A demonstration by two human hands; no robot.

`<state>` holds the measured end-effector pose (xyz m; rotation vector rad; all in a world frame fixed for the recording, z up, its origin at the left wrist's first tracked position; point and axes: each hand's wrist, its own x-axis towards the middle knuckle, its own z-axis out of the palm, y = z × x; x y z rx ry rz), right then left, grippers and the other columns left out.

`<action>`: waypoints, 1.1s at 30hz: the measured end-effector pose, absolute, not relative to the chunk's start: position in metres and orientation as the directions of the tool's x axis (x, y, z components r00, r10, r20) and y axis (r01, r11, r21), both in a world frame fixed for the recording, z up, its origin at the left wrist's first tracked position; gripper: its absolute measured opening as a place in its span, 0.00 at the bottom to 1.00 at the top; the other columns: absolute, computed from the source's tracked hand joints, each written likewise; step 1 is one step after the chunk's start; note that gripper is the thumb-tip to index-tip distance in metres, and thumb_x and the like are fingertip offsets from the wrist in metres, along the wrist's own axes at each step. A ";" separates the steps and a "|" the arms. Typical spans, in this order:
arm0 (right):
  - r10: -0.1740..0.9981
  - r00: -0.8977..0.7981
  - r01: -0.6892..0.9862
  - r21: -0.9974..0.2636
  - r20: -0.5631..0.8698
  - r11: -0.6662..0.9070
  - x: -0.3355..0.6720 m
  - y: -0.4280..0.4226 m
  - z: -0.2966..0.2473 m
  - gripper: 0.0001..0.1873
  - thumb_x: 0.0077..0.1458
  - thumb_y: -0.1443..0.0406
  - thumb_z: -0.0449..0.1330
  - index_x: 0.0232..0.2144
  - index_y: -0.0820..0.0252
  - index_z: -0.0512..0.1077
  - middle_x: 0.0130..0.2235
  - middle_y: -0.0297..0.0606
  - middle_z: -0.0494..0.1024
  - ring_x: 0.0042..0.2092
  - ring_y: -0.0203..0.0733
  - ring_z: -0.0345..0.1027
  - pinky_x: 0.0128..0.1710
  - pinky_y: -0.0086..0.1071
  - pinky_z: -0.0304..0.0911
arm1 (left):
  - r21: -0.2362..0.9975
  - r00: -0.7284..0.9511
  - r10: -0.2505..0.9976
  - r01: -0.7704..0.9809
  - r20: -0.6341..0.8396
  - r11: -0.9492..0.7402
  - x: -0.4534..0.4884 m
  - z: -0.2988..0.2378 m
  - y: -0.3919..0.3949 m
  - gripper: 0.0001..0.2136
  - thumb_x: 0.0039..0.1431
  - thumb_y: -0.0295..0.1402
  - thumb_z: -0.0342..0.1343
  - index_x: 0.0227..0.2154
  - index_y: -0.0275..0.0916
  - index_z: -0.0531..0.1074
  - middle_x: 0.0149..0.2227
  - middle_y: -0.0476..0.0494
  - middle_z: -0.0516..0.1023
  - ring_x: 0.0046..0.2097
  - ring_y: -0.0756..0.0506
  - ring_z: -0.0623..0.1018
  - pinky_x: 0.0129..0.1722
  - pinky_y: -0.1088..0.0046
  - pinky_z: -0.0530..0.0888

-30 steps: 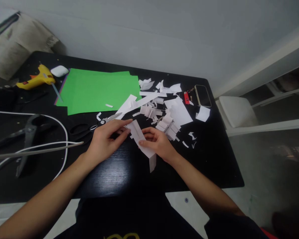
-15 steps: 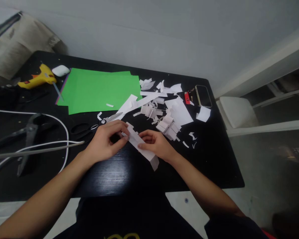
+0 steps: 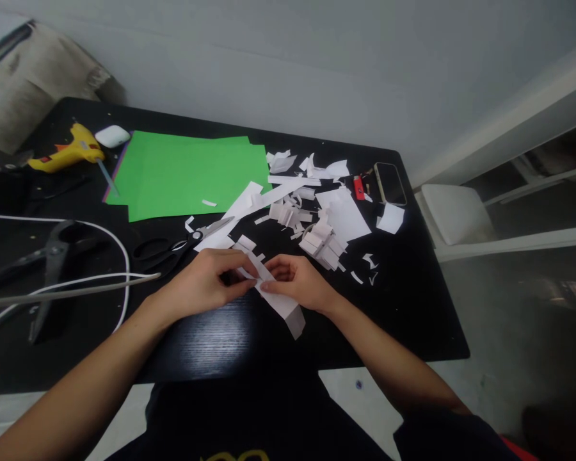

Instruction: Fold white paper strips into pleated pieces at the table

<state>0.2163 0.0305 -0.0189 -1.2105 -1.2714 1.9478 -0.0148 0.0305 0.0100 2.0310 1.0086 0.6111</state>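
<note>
A folded white paper strip (image 3: pixel 279 302) slants between my hands above the black table, its lower end bent down. My left hand (image 3: pixel 206 280) pinches its upper part between thumb and fingers. Lower along the strip, my right hand (image 3: pixel 301 282) grips it with the thumb on top and the fingers curled behind. Part of the strip is hidden by my left fingers. Just beyond my left hand lie black-handled scissors (image 3: pixel 166 253), open, their blades over white paper. Small folded paper pieces (image 3: pixel 320 243) are heaped past my right hand.
Green sheets (image 3: pixel 187 173) lie at the back, near a yellow glue gun (image 3: pixel 72 150) and a white case (image 3: pixel 112 136). White cables (image 3: pixel 125 256) loop past pliers (image 3: pixel 55 262) on the left. A red lighter (image 3: pixel 359 187) and a phone (image 3: pixel 390 184) rest among paper scraps at right.
My left hand has slid slightly down and right along the paper strip. The strip's upper end shows more beyond my fingers, and its lower end has dipped a little.
</note>
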 end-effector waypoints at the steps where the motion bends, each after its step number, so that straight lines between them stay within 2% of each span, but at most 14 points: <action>1: 0.790 -0.464 0.052 -0.902 -0.402 -0.429 0.216 0.030 -0.019 0.20 0.41 0.62 0.78 0.36 0.59 0.77 0.34 0.33 0.81 0.35 0.37 0.75 0.44 0.37 0.71 | 0.793 0.582 0.806 0.440 0.104 -0.420 -0.015 0.010 0.031 0.04 0.61 0.28 0.61 0.37 0.40 0.80 0.33 0.47 0.82 0.32 0.49 0.80 0.32 0.74 0.76; 6: 0.796 -0.446 0.063 -0.901 -0.410 -0.429 0.216 0.030 -0.020 0.19 0.40 0.61 0.78 0.35 0.59 0.79 0.35 0.34 0.81 0.36 0.39 0.75 0.46 0.38 0.71 | 0.717 0.623 0.757 0.435 0.198 -0.545 -0.013 0.012 0.031 0.06 0.64 0.26 0.57 0.36 0.40 0.79 0.33 0.47 0.81 0.35 0.48 0.80 0.34 0.72 0.76; 13: 0.811 -0.408 0.028 -0.894 -0.419 -0.447 0.215 0.030 -0.020 0.14 0.43 0.64 0.75 0.33 0.59 0.79 0.34 0.32 0.81 0.36 0.37 0.74 0.44 0.35 0.68 | 0.659 0.670 0.712 0.441 0.211 -0.610 -0.013 0.012 0.027 0.09 0.65 0.23 0.53 0.37 0.39 0.78 0.33 0.46 0.78 0.34 0.49 0.78 0.33 0.74 0.73; 22: 0.805 -0.386 0.039 -0.880 -0.450 -0.474 0.214 0.029 -0.015 0.14 0.44 0.62 0.75 0.34 0.59 0.80 0.35 0.34 0.81 0.36 0.38 0.74 0.42 0.35 0.67 | 0.639 0.648 0.724 0.458 0.235 -0.618 -0.012 0.006 0.027 0.08 0.64 0.22 0.53 0.37 0.38 0.76 0.35 0.46 0.77 0.35 0.48 0.79 0.35 0.72 0.75; 33: 0.775 -0.407 -0.057 -0.833 -0.484 -0.550 0.212 0.027 -0.013 0.14 0.45 0.62 0.75 0.35 0.58 0.79 0.34 0.35 0.83 0.37 0.41 0.77 0.42 0.36 0.69 | 0.590 0.667 0.704 0.474 0.243 -0.653 -0.011 0.009 0.027 0.10 0.64 0.22 0.51 0.39 0.39 0.77 0.37 0.44 0.78 0.35 0.48 0.79 0.33 0.73 0.76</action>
